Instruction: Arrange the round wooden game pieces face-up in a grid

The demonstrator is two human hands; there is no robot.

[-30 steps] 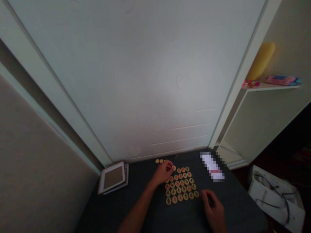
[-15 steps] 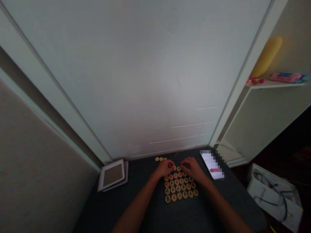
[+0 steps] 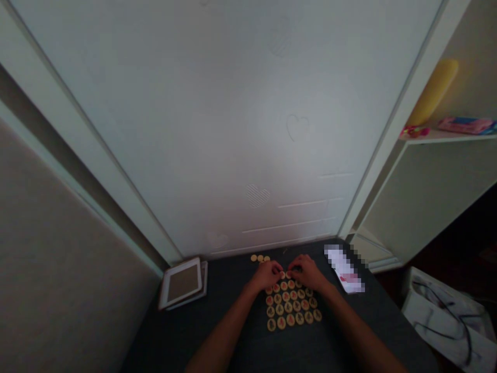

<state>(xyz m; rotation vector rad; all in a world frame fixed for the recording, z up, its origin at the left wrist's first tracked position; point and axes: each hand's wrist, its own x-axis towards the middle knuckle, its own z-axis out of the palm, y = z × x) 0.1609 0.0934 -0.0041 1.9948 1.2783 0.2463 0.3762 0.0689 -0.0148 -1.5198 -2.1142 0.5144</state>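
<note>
Rows of round wooden Chinese chess pieces (image 3: 288, 307), marked in red or black, lie in a grid on the dark table (image 3: 248, 342). At the far row, my left hand (image 3: 267, 274) is closed, its thumb and fingertips on a Chinese chess piece (image 3: 282, 275). Close beside it, my right hand (image 3: 307, 271) is closed too, its fingertips at the neighbouring piece (image 3: 289, 274). The two hands nearly meet there. Parts of the far rows are hidden under both hands. Beyond my left hand lie several pale discs (image 3: 260, 258), showing no visible marks.
On the table's left stand stacked framed items (image 3: 182, 286). A phone (image 3: 345, 269) with a lit screen lies at the right. A white panel (image 3: 233, 129) rises behind the table. Right of the table is a white box (image 3: 446, 321) with cables, below a shelf (image 3: 446, 136).
My right fingertips have moved left, closer to my left hand, and the two far-row pieces now sit nearer together. The whole view has shifted slightly.
</note>
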